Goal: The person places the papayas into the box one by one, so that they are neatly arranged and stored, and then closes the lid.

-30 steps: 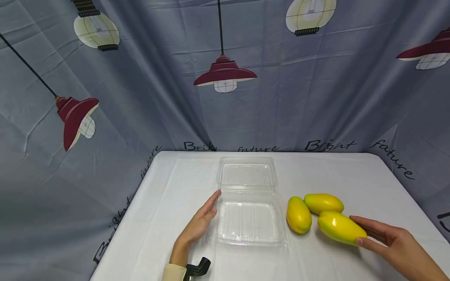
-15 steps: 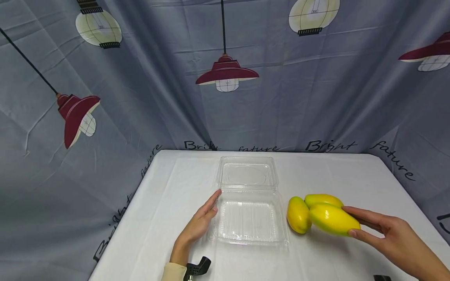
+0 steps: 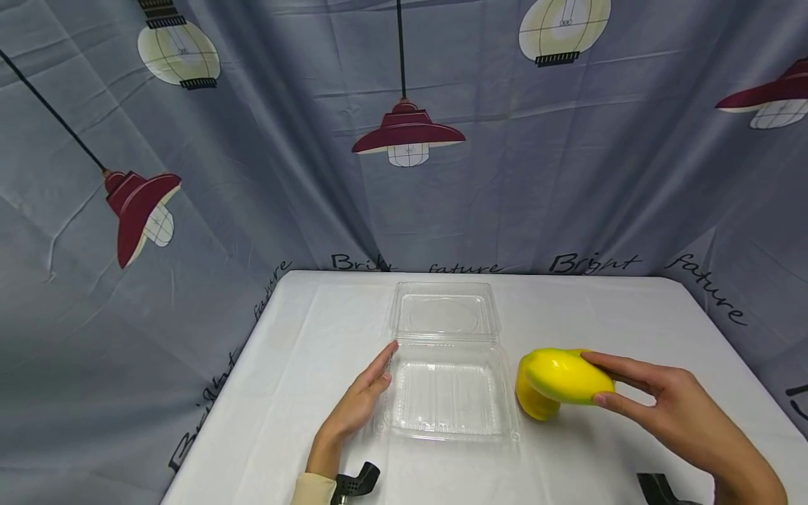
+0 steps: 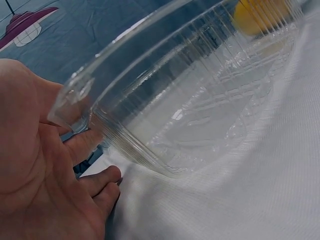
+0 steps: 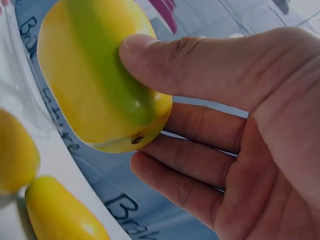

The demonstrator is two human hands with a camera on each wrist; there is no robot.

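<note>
My right hand (image 3: 678,407) pinches a yellow-green mango (image 3: 568,379) by its right end, thumb on the near side and fingers behind. That mango hangs above the table. Below it a second mango (image 3: 535,405) lies partly covered, and a third is almost hidden in the head view. The right wrist view shows both lower mangoes, one (image 5: 15,150) at the left edge and one (image 5: 65,210) at the bottom. A clear plastic clamshell container (image 3: 513,393) lies with its lid (image 3: 445,287) folded back. My left hand (image 3: 355,407) rests its straight fingers against the container's left side.
A white cloth covers the table (image 3: 315,315). Behind it hangs a grey-blue curtain (image 3: 284,175) with printed lamps and lettering. Black wrist camera mounts (image 3: 356,484) show near both wrists.
My right hand has lifted the mango and carried it left, over the other two mangoes. The left hand and the container have stayed in place.
</note>
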